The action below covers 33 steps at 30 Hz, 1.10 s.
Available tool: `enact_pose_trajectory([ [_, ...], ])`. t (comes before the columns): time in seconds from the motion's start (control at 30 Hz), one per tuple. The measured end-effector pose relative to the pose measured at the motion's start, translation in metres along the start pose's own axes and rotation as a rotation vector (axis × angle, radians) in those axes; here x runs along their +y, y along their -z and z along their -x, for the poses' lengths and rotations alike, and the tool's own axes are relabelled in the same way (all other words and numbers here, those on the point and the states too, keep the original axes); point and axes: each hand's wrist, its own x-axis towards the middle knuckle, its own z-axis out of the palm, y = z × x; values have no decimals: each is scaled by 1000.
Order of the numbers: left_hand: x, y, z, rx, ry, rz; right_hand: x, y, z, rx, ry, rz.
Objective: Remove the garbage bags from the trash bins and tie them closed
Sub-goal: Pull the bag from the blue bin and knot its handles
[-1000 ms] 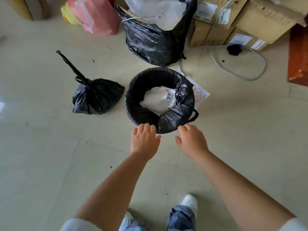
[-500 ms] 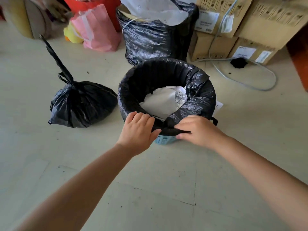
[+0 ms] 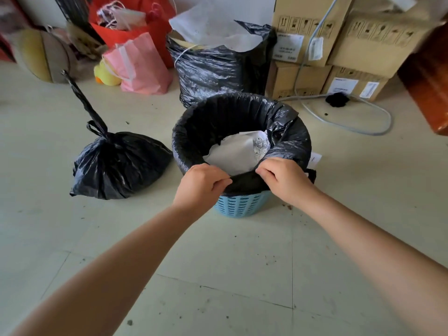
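A small blue slotted trash bin stands on the floor, lined with a black garbage bag folded over its rim. White crumpled paper lies inside. My left hand grips the bag's near edge at the rim, fingers curled over it. My right hand pinches the same edge a little to the right. Left of the bin lies a tied black garbage bag with its knotted tail sticking up.
Behind the bin stands a large open black bag stuffed with white paper. Cardboard boxes and a grey cable are at the back right; pink and red bags at the back left. Tiled floor lies in front.
The view dropped closer to the bin. Both hands went from hovering near the rim to closing on the bag's near edge, lifting it enough that more of the blue bin shows.
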Motion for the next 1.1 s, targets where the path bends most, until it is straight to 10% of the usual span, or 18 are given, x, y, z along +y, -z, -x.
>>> enact_pose_trajectory([
  [0.27,16,1,-21,78,292,-209,-2,12,-1,83,27,275],
  [0.6,26,-1,-20,-127,186,-396,1,32,6,276,-91,352],
  [0.8,18,3,-27,30,316,-362,4,43,8,292,-25,445],
  [1.1,-38,39,-17,86,862,-48,44,63,11,62,-680,305],
])
